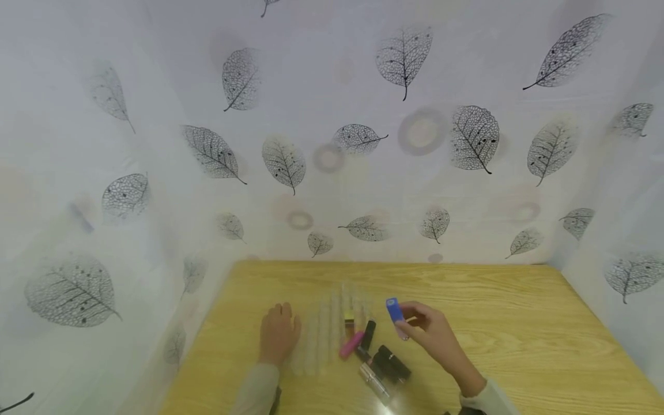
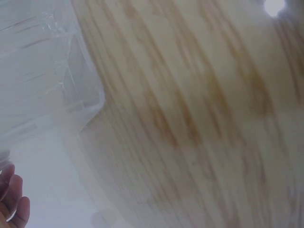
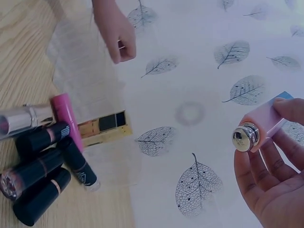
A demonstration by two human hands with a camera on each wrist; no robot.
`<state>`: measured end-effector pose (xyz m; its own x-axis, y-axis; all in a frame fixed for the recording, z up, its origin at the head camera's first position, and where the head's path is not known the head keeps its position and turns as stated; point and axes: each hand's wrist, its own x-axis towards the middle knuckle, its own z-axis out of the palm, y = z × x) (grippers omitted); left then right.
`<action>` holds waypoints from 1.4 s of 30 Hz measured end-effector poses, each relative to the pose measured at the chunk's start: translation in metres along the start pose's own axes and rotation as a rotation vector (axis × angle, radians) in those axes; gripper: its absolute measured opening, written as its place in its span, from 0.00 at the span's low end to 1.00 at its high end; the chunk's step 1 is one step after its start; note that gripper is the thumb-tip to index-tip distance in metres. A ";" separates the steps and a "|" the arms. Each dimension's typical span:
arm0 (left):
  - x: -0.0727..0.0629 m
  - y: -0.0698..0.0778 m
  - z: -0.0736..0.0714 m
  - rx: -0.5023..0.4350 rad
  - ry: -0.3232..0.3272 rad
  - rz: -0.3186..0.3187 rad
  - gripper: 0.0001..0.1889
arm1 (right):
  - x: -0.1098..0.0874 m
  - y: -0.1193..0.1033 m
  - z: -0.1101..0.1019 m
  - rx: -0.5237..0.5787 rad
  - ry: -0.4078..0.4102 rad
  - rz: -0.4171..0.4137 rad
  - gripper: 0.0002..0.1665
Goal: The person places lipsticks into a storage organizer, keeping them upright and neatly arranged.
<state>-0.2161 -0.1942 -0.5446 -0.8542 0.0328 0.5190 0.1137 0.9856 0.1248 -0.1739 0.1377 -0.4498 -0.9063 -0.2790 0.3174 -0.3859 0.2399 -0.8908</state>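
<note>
My right hand (image 1: 427,331) pinches a lipstick (image 1: 395,311) between thumb and fingers, above the table right of the pile. The lipstick has a blue end and a pink body; a round gold end (image 3: 247,137) shows in the right wrist view. My left hand (image 1: 279,334) is at the left side of a clear plastic organizer (image 1: 313,340), its fingers relaxed and holding nothing. A gold-and-black lipstick (image 3: 105,125) lies over the organizer. Beside it are a pink tube (image 1: 351,345), several black lipsticks (image 1: 369,334) and a silver one (image 1: 374,383), heaped together.
The wood-grain table (image 1: 519,334) extends to the right of the heap. A pale sheet with leaf prints (image 1: 332,190) hangs behind the table and along both sides.
</note>
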 end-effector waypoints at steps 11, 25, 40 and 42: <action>0.001 -0.005 0.000 -0.023 -0.072 -0.045 0.12 | -0.010 -0.014 -0.006 0.076 -0.024 0.013 0.17; 0.022 0.046 -0.055 -0.303 0.023 -0.002 0.15 | -0.012 -0.010 -0.006 0.071 -0.025 0.015 0.15; -0.009 0.158 -0.095 -1.017 -0.144 0.071 0.16 | -0.014 -0.023 0.000 0.094 -0.012 -0.130 0.15; -0.011 0.165 -0.092 -1.078 -0.144 0.062 0.17 | -0.014 -0.023 0.002 0.109 -0.026 -0.144 0.15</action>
<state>-0.1410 -0.0469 -0.4518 -0.8749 0.1661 0.4550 0.4843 0.3206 0.8141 -0.1519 0.1346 -0.4339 -0.8379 -0.3275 0.4367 -0.4888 0.0940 -0.8673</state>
